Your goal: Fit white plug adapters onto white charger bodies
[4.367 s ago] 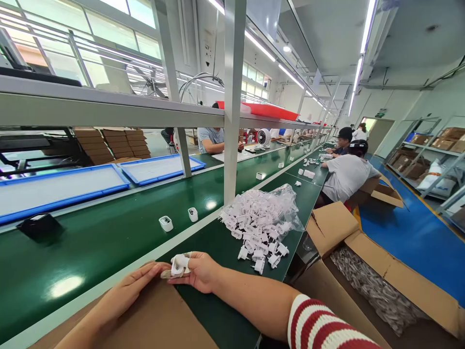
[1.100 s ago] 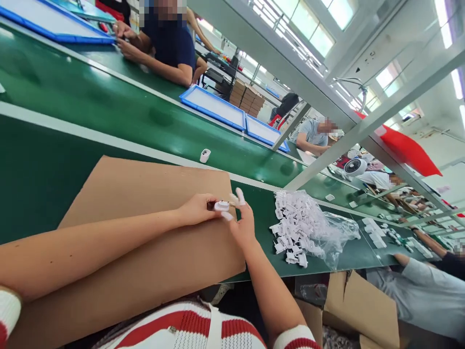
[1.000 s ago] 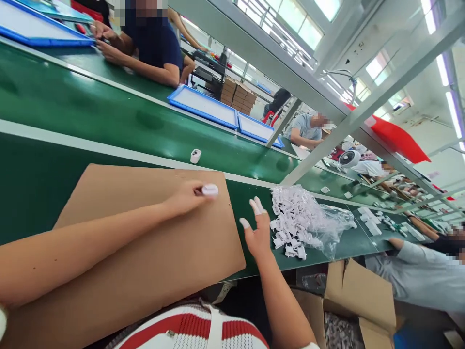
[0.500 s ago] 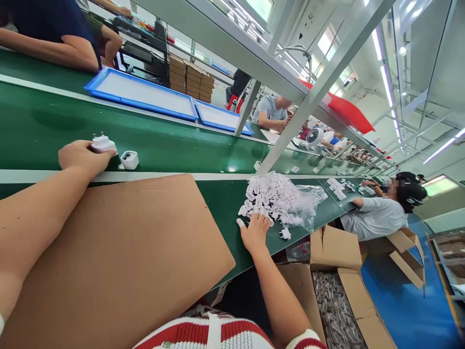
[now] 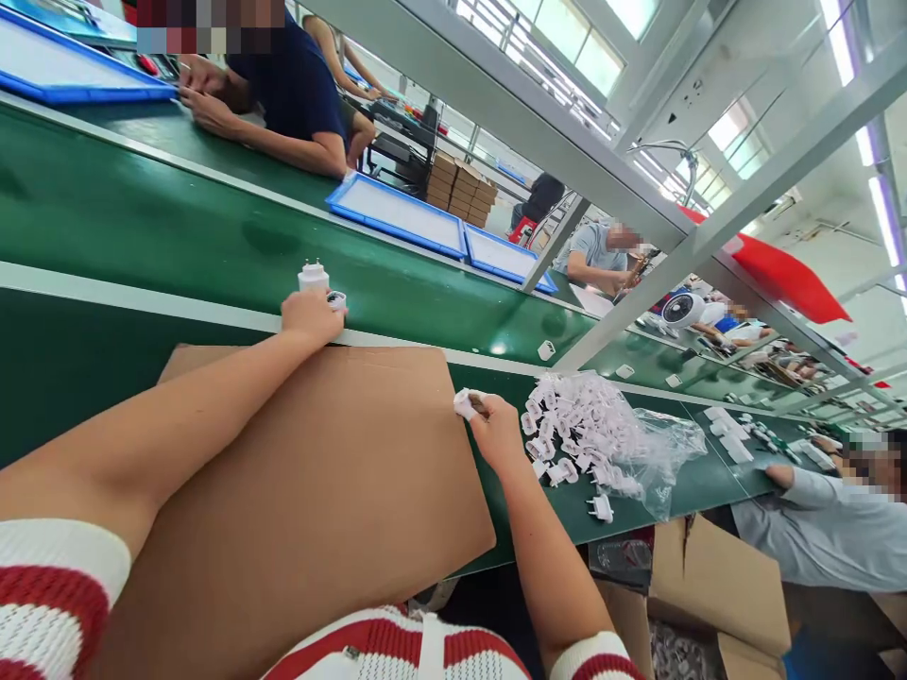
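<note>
My left hand is closed around a white charger housing at the near edge of the green conveyor belt. Just behind its fingers a white plug stands on the belt with two pins pointing up. Over the right edge of a brown cardboard sheet, my right hand pinches a small white plug part; its exact shape is partly hidden by the fingers. To the right of that hand lies a heap of white plug parts, partly on a clear plastic bag.
A loose white plug lies near the table's front edge. Single white housings are spaced along the belt. A slanted metal post rises beyond the heap. Blue-rimmed trays line the far side, where a co-worker leans. An open carton stands below right.
My right hand has left the heap and moved left, now with a plug part in it. My left hand has let go of the pinned plug and closed on the housing. The view has turned left.
</note>
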`<state>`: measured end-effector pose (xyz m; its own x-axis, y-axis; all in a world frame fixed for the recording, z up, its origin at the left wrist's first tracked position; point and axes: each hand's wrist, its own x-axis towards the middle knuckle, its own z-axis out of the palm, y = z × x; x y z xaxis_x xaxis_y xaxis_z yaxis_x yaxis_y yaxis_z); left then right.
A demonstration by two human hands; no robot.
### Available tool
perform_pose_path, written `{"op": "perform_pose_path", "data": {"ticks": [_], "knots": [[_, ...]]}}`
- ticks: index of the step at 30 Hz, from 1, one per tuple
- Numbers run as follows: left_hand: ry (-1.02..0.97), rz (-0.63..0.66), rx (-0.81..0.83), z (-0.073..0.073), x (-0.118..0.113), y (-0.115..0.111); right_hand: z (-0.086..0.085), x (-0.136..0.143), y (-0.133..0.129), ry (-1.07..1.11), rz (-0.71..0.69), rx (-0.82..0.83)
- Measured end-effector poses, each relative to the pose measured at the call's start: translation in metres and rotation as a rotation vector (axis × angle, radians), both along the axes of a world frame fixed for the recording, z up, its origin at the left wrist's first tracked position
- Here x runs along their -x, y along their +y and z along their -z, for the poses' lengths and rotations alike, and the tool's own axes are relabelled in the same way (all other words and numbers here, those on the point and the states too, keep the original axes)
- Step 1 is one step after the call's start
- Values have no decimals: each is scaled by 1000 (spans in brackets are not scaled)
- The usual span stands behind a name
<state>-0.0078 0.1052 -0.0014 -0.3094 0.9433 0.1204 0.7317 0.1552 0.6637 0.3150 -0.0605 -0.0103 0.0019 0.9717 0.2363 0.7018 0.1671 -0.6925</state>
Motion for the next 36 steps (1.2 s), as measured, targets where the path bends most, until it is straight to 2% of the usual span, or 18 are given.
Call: {"op": "perform_pose_path", "data": {"ticks": [4, 6, 9, 12, 15, 17, 19, 23, 26, 29, 33, 36], "knots": [[-47, 173, 26, -8, -6, -17, -8, 25, 7, 23, -79, -2], [-91, 269, 17, -6, -20, -40, -7, 30, 6, 29, -84, -19], [-189, 427, 62, 5, -49, -86, -2, 31, 3, 96, -70, -5], [-218, 533, 116, 15, -73, -127, 5, 25, 1, 264, -66, 124], [-203, 511, 149, 16, -83, -148, 6, 20, 2, 500, -74, 307], [-213, 469, 181, 16, -82, -153, 5, 17, 3, 579, -79, 344], [-282, 498, 236, 18, -77, -154, 4, 15, 2, 524, -75, 272], [-465, 712, 275, 30, -69, -153, 6, 14, -4, 85, -89, 73], [-473, 712, 173, 39, -69, -154, 11, 17, -6, -134, -121, 116], [-361, 697, 98, 43, -72, -154, 14, 22, -2, -105, -91, 89], [-332, 757, 100, 45, -72, -154, 11, 28, 0, 33, -4, -103], [-330, 747, 103, 48, -72, -152, 12, 37, -7, -1, -135, -202]]}}
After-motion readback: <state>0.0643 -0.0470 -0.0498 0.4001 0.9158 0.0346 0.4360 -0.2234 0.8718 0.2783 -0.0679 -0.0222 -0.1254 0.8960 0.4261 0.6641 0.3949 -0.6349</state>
